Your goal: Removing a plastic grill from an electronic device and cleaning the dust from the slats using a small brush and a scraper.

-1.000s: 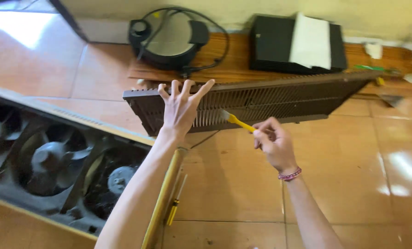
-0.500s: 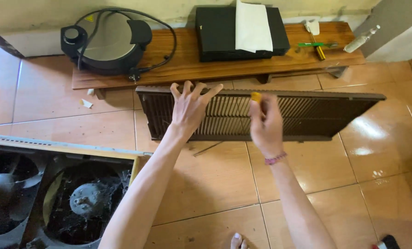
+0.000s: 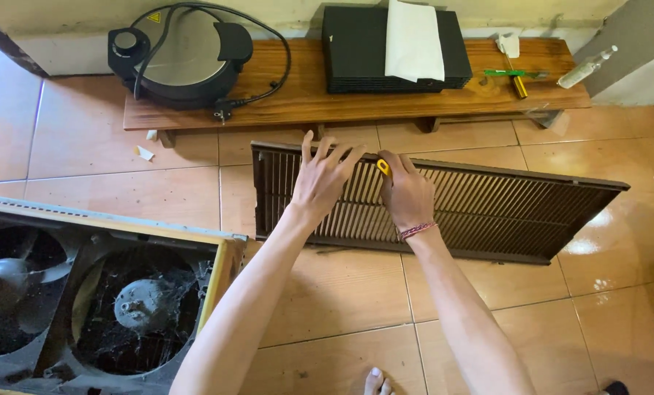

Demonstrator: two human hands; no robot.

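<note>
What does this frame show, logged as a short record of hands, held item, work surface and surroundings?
left hand: left hand spread flat, fingers open, pressing on the brown slatted grille
right hand: right hand closed around a yellow-handled tool, over the grille
grille: lies on the tiled floor, in front of the low wooden shelf
on the shelf: round appliance with cord, black box with white paper on top, spray bottle
lower left: dusty fan unit with cobwebs
bottom edge: bare toes
</note>
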